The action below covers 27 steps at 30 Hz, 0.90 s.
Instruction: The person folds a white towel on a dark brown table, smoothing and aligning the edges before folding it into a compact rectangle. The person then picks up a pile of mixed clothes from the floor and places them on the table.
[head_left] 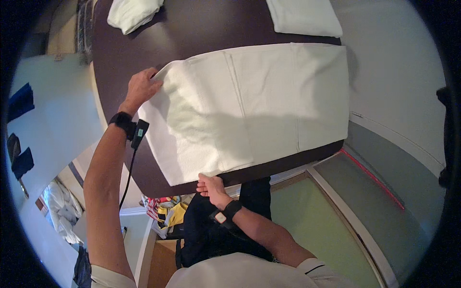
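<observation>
A white towel (266, 97) lies spread across a dark brown tabletop (122, 54), with fold lines running across it. Its left end is rumpled, and its right end lies flatter. My left hand (142, 88) grips the towel at the far left corner, the fingertips partly hidden at its edge. At the near edge, my right hand (213, 189) pinches the cloth between thumb and fingers. Each wrist wears a black band; the left one carries a small black device (139, 134) with a cable.
Folded white cloths lie at the table's far side, one at the left (135, 14) and one at the right (304, 18). A grey wall (392, 72) borders the right end. Colourful fabrics (169, 212) lie below the near left corner. The device's cable (129, 172) hangs beside my left forearm.
</observation>
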### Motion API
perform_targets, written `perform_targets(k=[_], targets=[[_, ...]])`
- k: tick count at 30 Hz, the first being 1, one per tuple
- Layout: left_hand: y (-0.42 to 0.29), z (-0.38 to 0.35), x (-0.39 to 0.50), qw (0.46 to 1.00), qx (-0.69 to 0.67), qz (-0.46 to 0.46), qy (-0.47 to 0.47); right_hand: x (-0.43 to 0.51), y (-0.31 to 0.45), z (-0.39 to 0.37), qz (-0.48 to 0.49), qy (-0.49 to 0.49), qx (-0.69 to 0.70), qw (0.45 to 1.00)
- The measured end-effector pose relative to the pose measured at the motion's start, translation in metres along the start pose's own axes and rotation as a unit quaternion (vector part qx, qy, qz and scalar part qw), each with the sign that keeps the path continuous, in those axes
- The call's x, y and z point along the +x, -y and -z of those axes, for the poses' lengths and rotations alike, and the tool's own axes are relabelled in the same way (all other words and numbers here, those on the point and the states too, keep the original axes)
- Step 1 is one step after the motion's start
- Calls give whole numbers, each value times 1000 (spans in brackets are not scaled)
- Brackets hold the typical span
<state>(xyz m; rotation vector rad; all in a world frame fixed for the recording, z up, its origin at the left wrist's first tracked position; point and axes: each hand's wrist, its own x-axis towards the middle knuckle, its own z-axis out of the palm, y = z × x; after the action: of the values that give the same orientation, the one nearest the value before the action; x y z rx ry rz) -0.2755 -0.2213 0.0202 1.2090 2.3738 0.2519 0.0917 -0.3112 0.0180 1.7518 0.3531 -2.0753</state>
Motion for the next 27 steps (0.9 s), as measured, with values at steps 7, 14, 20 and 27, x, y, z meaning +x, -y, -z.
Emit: perform_targets(k=[7,14,20,27], targets=[[1,3,2,998,-47,22,23,4,-9,-9,52,-37,54,997],[-2,6,-7,998,-55,2,-8,11,-8,-10,2,81,94,992],[4,22,6,994,-57,51,84,29,-19,-20,-57,130,89,986],[11,23,-1,996,-54,-12,75,32,-22,-33,-61,174,96,978]])
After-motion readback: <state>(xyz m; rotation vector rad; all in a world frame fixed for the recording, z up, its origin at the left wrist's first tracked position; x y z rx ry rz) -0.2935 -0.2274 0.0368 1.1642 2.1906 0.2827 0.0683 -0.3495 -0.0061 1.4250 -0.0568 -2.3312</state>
